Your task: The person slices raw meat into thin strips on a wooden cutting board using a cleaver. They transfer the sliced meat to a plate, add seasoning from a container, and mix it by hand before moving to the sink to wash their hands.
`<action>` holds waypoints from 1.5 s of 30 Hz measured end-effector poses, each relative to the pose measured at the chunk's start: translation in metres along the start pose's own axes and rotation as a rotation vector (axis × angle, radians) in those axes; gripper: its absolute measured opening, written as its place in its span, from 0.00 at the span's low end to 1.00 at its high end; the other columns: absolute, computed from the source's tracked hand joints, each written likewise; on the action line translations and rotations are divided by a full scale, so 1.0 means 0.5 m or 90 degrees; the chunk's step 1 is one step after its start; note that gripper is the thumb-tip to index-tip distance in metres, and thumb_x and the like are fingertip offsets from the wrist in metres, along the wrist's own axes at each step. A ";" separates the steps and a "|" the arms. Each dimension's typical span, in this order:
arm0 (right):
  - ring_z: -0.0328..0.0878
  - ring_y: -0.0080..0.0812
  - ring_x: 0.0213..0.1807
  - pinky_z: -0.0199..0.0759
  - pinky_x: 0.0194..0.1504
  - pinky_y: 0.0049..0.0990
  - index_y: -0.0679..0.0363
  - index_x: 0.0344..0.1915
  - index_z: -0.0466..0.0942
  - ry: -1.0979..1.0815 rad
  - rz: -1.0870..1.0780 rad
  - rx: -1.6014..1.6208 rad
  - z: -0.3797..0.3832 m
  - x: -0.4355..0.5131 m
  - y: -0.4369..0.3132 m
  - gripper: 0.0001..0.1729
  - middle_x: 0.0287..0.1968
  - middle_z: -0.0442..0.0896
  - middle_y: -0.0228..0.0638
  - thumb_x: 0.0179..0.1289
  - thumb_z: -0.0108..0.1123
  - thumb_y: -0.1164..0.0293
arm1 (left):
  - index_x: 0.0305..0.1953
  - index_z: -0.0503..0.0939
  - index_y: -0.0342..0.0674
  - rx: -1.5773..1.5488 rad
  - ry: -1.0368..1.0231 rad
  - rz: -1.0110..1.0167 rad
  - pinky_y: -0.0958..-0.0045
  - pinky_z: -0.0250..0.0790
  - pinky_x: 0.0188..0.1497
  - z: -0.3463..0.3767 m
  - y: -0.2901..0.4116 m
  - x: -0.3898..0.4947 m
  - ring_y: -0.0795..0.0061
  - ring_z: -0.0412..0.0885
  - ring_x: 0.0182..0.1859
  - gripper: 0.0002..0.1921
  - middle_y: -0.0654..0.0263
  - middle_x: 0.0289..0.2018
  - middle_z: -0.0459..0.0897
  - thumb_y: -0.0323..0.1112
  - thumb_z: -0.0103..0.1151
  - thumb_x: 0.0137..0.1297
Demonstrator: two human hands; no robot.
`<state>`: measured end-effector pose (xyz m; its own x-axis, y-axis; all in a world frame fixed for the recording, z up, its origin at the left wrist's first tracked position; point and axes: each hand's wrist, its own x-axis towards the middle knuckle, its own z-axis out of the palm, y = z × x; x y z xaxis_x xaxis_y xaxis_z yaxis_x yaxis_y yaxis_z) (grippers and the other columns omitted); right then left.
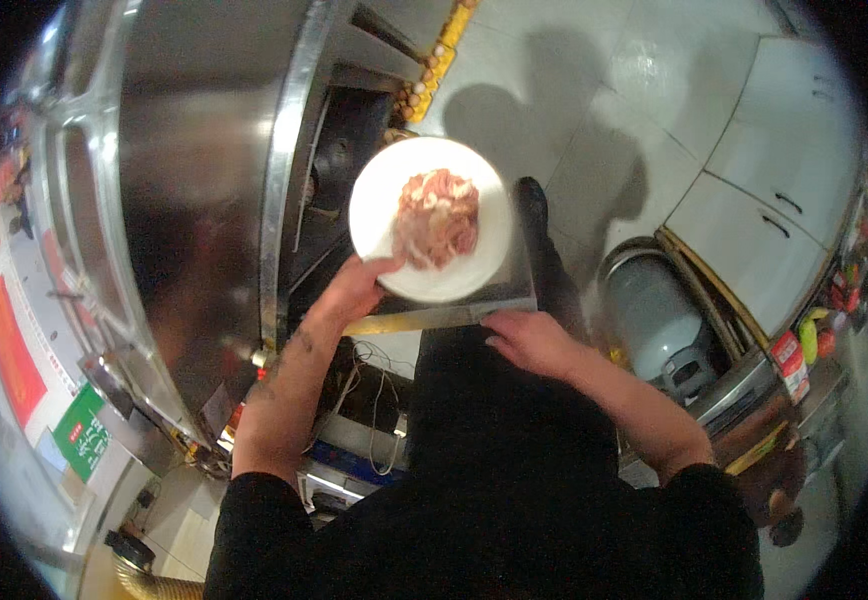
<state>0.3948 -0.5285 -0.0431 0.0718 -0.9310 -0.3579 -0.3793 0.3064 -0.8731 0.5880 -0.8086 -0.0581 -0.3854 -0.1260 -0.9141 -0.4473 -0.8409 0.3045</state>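
Note:
A round white plate (374, 202) carries a heap of sliced raw meat (437, 217), pinkish with pale parts. My left hand (365, 285) grips the plate's lower left rim, its thumb on top near the meat. Below and right of the plate, my right hand (527, 337) is at the edge of a flat, see-through or shiny surface (449, 311), with its fingertips on that edge. Whether the surface is a drawer, a lid or a door cannot be told. The fingers of my right hand are bent over the edge and partly hidden.
A steel counter (201, 187) stands at the left, beside a dark shelf space (340, 150). Yellow trays with eggs (434, 82) sit beyond the plate. White cabinets (764, 172) and a grey gas cylinder (655, 315) are at the right. Loose cables (374, 382) hang below my left forearm.

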 end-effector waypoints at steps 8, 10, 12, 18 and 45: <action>0.87 0.48 0.38 0.83 0.35 0.45 0.55 0.54 0.80 -0.013 0.078 0.040 0.006 -0.005 -0.015 0.15 0.42 0.88 0.41 0.71 0.63 0.62 | 0.62 0.76 0.41 -0.188 0.040 -0.009 0.61 0.81 0.60 -0.119 -0.064 0.356 0.63 0.84 0.57 0.24 0.63 0.58 0.83 0.25 0.66 0.65; 0.87 0.47 0.38 0.83 0.34 0.44 0.55 0.54 0.80 -0.066 0.098 0.040 0.001 -0.001 -0.006 0.16 0.43 0.88 0.40 0.70 0.63 0.62 | 0.63 0.75 0.41 -0.219 0.073 0.022 0.57 0.80 0.59 -0.180 -0.075 0.437 0.60 0.82 0.59 0.23 0.61 0.58 0.83 0.26 0.65 0.67; 0.87 0.46 0.37 0.84 0.33 0.43 0.55 0.55 0.80 -0.047 0.074 0.032 -0.001 0.001 0.002 0.18 0.45 0.88 0.38 0.68 0.65 0.64 | 0.61 0.76 0.40 -0.291 0.096 0.040 0.59 0.80 0.58 -0.255 -0.085 0.503 0.60 0.82 0.59 0.21 0.59 0.57 0.83 0.26 0.63 0.68; 0.88 0.47 0.45 0.86 0.41 0.42 0.56 0.59 0.81 -0.080 0.052 0.104 -0.024 0.013 0.016 0.22 0.55 0.87 0.42 0.64 0.62 0.69 | 0.62 0.75 0.30 -0.528 -0.041 0.112 0.64 0.80 0.60 -0.490 -0.072 0.692 0.56 0.82 0.60 0.20 0.54 0.58 0.83 0.27 0.60 0.71; 0.86 0.56 0.41 0.81 0.42 0.52 0.56 0.47 0.80 -0.045 0.042 -0.080 -0.086 0.117 -0.025 0.15 0.36 0.87 0.46 0.67 0.65 0.60 | 0.61 0.76 0.34 0.271 -0.044 0.297 0.72 0.78 0.50 0.145 0.219 0.336 0.76 0.82 0.46 0.15 0.64 0.48 0.85 0.32 0.57 0.79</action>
<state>0.3642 -0.5950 -0.0390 0.1062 -0.8917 -0.4400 -0.4978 0.3354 -0.7998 0.4158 -0.8838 -0.1588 -0.6622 -0.3819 -0.6447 -0.4959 -0.4218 0.7591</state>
